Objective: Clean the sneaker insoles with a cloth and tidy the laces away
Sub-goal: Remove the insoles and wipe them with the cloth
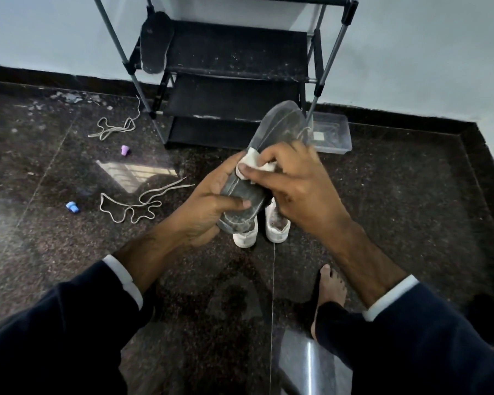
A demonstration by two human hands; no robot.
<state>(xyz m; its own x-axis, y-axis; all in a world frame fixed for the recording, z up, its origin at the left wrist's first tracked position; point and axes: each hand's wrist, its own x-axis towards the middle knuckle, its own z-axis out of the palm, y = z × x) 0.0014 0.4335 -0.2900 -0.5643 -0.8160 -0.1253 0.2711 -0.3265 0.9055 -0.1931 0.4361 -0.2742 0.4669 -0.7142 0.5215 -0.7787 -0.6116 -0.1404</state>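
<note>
Head view: left hand (208,208) grips the heel end of the grey insole (271,143), held above the white sneakers (260,228). Its long axis runs lower-left to upper-right, toe toward the rack (234,67). Right hand (294,183) pinches a white cloth (255,162) against it.

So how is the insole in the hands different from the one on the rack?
The insole being held is gripped at its heel end by the left hand, while the right hand presses a white cloth on it. The other insole is untouched, leaning against the shoe rack. The held one looks grey and dusty; the leaning one looks darker, nearly black. Both share the same long foot shape.
</note>
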